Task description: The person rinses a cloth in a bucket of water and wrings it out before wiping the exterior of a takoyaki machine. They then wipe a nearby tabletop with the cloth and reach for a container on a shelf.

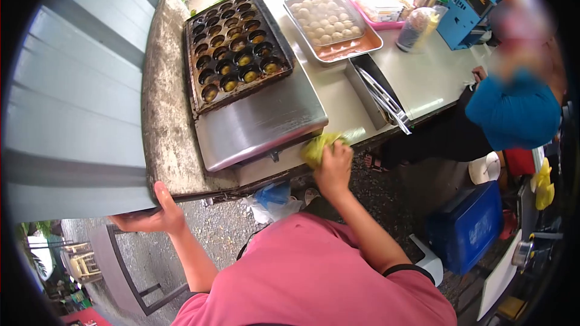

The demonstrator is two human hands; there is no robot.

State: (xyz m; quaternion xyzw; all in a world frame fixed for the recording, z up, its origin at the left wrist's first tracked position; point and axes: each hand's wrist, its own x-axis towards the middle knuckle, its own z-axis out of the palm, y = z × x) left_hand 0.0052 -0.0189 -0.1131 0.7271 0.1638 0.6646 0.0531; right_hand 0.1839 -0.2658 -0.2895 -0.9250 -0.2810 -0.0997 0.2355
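Observation:
My right hand [334,166] is closed on a crumpled yellow-green cloth [322,148] at the counter's front edge, just below the steel cooker. My left hand [158,212] rests at the front left corner of the worn board [172,96], its thumb up on the edge and its fingers stretched out underneath. Between the hands stands the steel cooker [263,124]. On it lies a dark pan [199,87] with rows of round wells, several holding yellow contents.
A clear container of pale balls [326,21] sits on a metal tray [353,48]. Tongs lie in a steel bin [362,93]. A person in a blue top [513,111] stands at the right, near a blue machine [462,15]. Corrugated metal [72,102] borders the left.

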